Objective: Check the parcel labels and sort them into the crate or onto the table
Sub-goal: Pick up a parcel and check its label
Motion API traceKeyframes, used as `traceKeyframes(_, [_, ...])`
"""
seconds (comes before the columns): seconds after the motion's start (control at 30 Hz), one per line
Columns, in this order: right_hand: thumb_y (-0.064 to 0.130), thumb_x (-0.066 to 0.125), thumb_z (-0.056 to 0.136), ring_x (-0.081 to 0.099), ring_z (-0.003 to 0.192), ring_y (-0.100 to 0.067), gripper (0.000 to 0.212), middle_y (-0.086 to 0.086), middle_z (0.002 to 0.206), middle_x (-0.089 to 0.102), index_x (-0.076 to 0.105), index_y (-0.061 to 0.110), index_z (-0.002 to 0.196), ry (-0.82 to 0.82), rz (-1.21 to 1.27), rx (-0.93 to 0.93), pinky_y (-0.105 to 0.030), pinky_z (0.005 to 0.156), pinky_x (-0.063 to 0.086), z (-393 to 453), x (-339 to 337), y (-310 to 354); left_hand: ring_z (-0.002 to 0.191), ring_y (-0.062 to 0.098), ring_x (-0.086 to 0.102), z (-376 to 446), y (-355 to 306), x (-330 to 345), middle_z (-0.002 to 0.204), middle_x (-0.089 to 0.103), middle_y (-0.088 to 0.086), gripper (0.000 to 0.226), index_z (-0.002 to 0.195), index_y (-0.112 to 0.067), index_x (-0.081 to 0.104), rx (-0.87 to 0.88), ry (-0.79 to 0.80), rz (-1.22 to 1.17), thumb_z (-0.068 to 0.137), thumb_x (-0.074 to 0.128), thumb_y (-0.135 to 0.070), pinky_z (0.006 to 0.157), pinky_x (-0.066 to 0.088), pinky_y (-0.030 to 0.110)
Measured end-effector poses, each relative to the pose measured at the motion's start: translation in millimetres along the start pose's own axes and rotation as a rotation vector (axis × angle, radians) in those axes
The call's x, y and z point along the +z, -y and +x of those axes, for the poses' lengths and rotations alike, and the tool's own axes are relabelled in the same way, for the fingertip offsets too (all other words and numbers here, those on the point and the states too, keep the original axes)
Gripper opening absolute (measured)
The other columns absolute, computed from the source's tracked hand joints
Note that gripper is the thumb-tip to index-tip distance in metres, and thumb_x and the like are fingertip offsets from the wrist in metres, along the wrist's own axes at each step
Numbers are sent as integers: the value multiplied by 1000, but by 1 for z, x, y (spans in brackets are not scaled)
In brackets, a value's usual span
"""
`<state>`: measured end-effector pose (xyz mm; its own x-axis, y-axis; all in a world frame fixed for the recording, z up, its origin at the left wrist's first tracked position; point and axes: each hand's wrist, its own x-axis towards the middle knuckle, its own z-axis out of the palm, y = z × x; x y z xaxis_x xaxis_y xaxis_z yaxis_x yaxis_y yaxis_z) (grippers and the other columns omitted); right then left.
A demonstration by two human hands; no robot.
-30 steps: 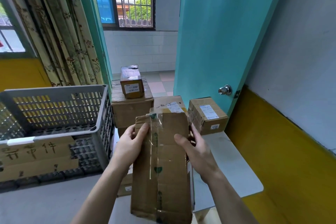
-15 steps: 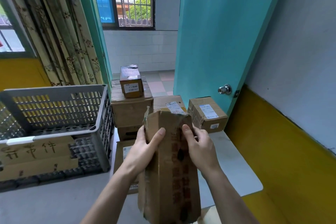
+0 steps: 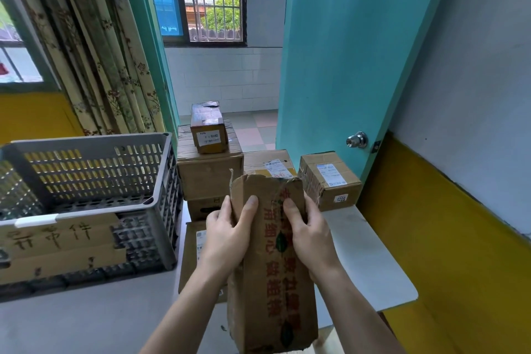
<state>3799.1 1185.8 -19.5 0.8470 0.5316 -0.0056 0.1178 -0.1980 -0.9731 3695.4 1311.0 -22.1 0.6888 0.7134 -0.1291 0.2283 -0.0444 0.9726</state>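
**Worn carton held up over a crowded sorting table**

A white table runs along the yellow-and-white wall, beside an open teal door. On its left side stands a grey slotted crate with a handwritten cardboard sign fixed to its front. Behind the raised parcel, a stack of brown boxes is topped by a small labelled box; another labelled box sits near the door, and a flat carton lies on the table just beside the crate. These boxes crowd the space between crate and door. In front of them, a person holds a long, battered parcel upright above the table's near edge, its face printed with red characters. The left hand wraps its left edge, thumb pressed on the front face. The right hand clasps the right edge, fingers curled behind and thumb on the front.
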Motion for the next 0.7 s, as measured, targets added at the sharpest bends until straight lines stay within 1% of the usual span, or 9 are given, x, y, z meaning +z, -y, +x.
traceKeyframes(0.1, [56,51,100,60,122,-11,49,12,128,66,56,30,141,-6,6,5,-21,96,51,2,2,1,134,18,55,-10,1,-1,153,49,-5,121,165,-38,16,-39,20,42,64,56,-93,108,51,39])
traceKeyframes(0.13, [56,53,100,62,118,-8,47,14,125,67,57,29,139,-20,19,17,-19,93,52,2,2,1,135,18,55,-15,1,-1,155,50,-5,122,165,-40,12,-33,45,41,65,61,-90,111,49,42])
traceKeyframes(0.2, [55,56,99,63,104,7,38,21,113,68,61,32,129,-26,43,35,-10,83,52,4,1,3,132,18,58,-18,4,0,153,53,-5,107,164,-41,9,9,67,46,81,68,-74,111,50,44])
traceKeyframes(0.23, [54,57,99,63,101,10,31,24,109,67,62,35,124,-11,58,46,-9,81,51,4,1,4,133,18,58,-17,6,0,152,54,-4,99,165,-41,9,26,64,36,89,67,-64,111,50,45])
traceKeyframes(0.37, [43,60,97,69,108,-5,27,19,112,74,65,43,124,108,160,81,-37,98,56,2,-1,0,125,21,66,-10,5,-3,143,63,1,81,162,-40,22,41,88,-138,95,68,-47,105,55,46])
traceKeyframes(0.5, [44,69,84,72,109,-11,51,10,122,73,60,39,135,204,254,55,-39,94,61,-2,-6,-6,102,21,78,-2,6,-14,118,77,0,68,153,-36,41,1,80,-233,93,69,-51,81,65,39])
traceKeyframes(0.57, [45,72,82,70,115,-15,69,4,130,70,51,33,147,227,276,80,-39,96,60,-3,-9,-11,99,23,78,3,7,-18,113,78,0,67,149,-31,48,-24,65,-248,90,67,-57,78,65,40])
traceKeyframes(0.63, [47,68,86,74,108,-14,66,7,119,76,48,36,148,275,245,93,-35,89,62,-4,-10,-15,104,24,77,6,7,-17,122,75,5,73,150,-29,47,-61,72,-257,87,67,-62,84,65,44])
traceKeyframes(0.7, [51,62,95,75,103,-13,56,11,112,77,47,40,148,280,177,91,-35,88,63,-5,-10,-17,105,21,76,6,8,-14,131,69,7,75,150,-30,42,-81,63,-262,88,68,-62,84,65,41])
